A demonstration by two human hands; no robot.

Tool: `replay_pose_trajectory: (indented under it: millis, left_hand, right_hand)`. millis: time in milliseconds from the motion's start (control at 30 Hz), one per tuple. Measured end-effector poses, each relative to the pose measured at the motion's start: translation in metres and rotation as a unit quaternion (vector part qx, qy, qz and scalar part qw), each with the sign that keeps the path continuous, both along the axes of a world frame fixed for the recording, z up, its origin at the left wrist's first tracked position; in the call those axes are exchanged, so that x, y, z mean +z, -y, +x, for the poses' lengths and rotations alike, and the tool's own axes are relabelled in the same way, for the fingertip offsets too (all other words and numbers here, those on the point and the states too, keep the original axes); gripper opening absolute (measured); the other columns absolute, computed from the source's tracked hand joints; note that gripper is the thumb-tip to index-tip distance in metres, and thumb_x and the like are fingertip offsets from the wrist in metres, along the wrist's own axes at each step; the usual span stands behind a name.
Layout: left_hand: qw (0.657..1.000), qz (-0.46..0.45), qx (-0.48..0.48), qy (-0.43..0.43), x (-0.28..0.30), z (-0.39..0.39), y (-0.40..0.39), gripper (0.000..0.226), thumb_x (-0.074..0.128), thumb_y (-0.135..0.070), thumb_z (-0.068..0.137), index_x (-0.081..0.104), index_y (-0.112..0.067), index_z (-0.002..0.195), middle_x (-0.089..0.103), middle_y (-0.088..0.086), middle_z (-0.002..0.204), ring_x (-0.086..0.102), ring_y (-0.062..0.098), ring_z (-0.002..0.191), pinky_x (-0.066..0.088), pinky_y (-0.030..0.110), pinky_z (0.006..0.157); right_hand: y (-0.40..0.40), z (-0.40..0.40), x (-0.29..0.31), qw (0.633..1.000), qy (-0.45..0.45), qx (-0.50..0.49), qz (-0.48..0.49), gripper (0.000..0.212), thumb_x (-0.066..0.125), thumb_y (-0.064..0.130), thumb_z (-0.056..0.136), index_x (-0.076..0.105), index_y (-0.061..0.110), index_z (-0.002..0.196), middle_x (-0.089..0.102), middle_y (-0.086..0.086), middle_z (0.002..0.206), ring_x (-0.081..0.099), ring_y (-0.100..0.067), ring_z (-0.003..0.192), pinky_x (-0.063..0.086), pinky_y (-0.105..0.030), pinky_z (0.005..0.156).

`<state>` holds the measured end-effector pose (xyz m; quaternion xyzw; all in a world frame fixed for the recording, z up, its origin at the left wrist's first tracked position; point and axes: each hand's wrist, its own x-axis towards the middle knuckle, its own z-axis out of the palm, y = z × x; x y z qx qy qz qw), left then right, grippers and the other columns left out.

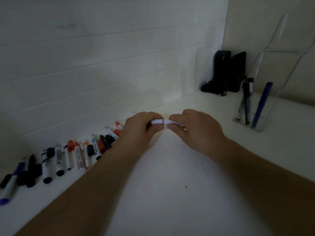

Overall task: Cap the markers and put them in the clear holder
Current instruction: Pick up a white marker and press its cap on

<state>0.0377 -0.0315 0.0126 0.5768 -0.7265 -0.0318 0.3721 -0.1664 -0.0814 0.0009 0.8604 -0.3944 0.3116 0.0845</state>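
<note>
Both hands meet above the middle of the white counter, holding one white marker [161, 121] level between them. My left hand [141, 128] grips its left end and my right hand [192, 126] grips its right end; both ends are hidden in my fingers, so I cannot tell whether a cap is on. The clear holder [252, 108] stands at the right with three markers in it, among them a blue one [260, 106] and a black one [246, 103]. A row of loose markers and caps [68, 155] lies along the wall at the left.
A white tiled wall runs behind the counter. Black objects [226, 74] stand in the back corner, just left of the holder. A tall clear panel rises behind the holder. Small dark specks mark the counter between my forearms.
</note>
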Motion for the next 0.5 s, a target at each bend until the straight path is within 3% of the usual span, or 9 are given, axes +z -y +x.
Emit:
replay_pose_trajectory:
  millis: [167, 500]
  left_hand:
    - [0.997, 0.055, -0.019, -0.054, 0.002, -0.008, -0.008, 0.014, 0.041, -0.03, 0.105, 0.053, -0.028, 0.098, 0.055, -0.011, 0.074, 0.049, 0.002, 0.067, 0.034, 0.023, 0.058]
    - [0.997, 0.041, -0.013, -0.056, 0.0, -0.017, -0.006, 0.016, 0.041, -0.028, 0.105, 0.052, -0.022, 0.097, 0.055, -0.01, 0.076, 0.049, 0.004, 0.069, 0.035, 0.03, 0.06]
  right_hand:
    - [-0.005, 0.001, 0.006, 1.0, -0.001, -0.02, 0.006, 0.046, 0.025, 0.064, 0.098, 0.06, 0.033, 0.093, 0.036, 0.008, 0.066, 0.045, -0.015, 0.061, 0.031, -0.03, 0.054]
    - [-0.005, -0.001, 0.007, 1.0, -0.02, -0.015, -0.006, 0.058, 0.019, 0.069, 0.099, 0.061, 0.03, 0.087, 0.046, 0.006, 0.067, 0.051, -0.014, 0.064, 0.033, -0.03, 0.054]
